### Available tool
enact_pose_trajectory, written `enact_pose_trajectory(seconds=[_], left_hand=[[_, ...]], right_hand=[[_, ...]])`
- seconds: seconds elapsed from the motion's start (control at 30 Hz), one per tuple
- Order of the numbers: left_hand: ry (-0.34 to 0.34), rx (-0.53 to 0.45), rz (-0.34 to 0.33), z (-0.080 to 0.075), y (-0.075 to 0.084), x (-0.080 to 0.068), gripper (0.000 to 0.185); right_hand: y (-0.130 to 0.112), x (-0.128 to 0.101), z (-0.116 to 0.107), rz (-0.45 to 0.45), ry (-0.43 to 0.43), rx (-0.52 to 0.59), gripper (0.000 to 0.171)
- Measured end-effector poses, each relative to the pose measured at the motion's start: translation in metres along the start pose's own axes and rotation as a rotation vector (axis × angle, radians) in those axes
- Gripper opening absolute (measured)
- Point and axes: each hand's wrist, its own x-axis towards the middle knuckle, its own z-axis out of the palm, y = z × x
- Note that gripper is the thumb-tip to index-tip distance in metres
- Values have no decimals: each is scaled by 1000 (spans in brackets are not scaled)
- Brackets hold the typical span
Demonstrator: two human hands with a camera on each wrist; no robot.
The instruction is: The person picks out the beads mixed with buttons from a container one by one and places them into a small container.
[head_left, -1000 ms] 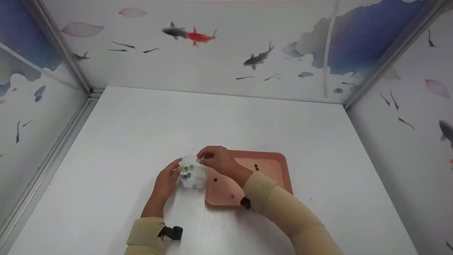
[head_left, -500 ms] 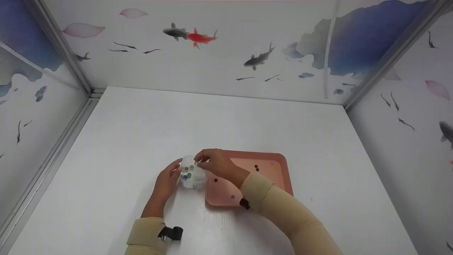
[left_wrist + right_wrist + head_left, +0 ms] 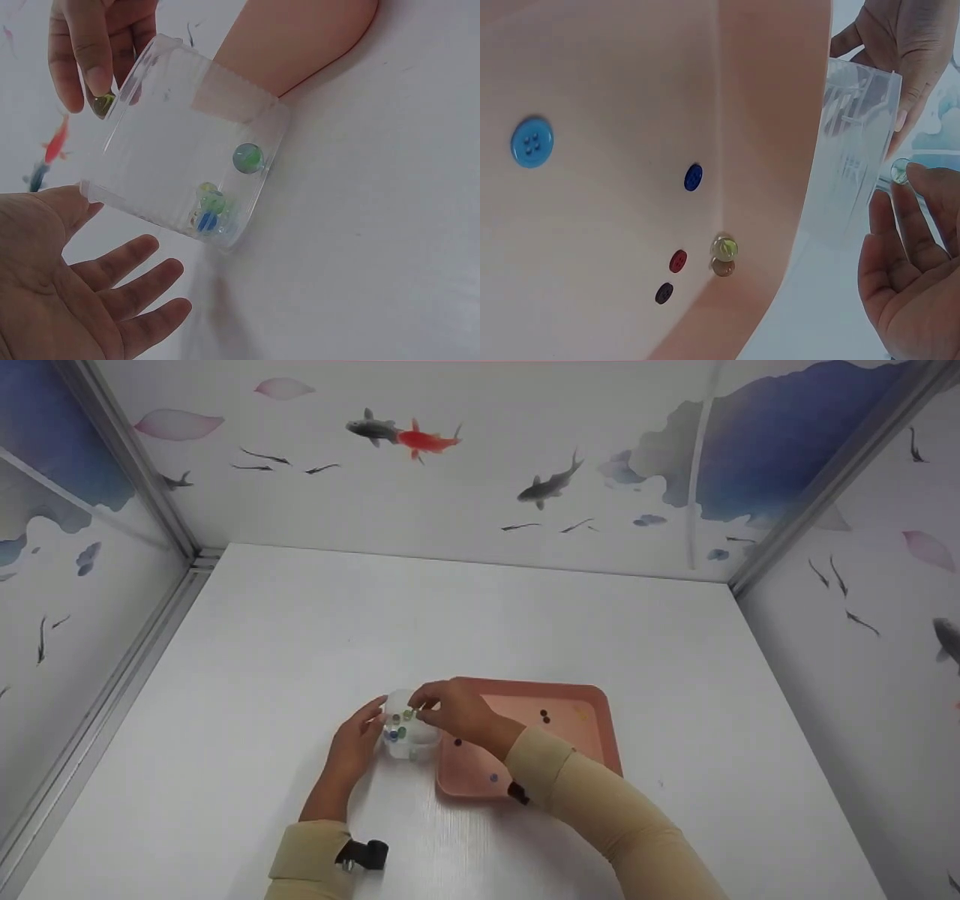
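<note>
In the centre of the head view, the right hand has shifted slightly left over the clear plastic container, bringing a clear glass marble from its upper-right edge to its mouth. Thumb and fingertips pinch that marble; it seems about ready for release, not yet dropped. The left hand, fingers loosely spread, touches the container's left side, beside the pink rectangular tray.

Tray salmon pink; box clear, colourless. Pinched marble clear, green-streaked; boxed marble glassy, green swirl; lower marble striped blue and white. Buttons sky blue, deep blue, red, near-black. Sleeves plain beige. Wall white, printed grey and red fish
</note>
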Motion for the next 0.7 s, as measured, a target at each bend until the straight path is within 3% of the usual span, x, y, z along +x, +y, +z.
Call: enact_pose_trajectory(seconds=[0.7], left_hand=[[22, -14, 26, 1, -1, -2, 43]], right_hand=[[0, 2, 6, -10, -44, -147, 20]])
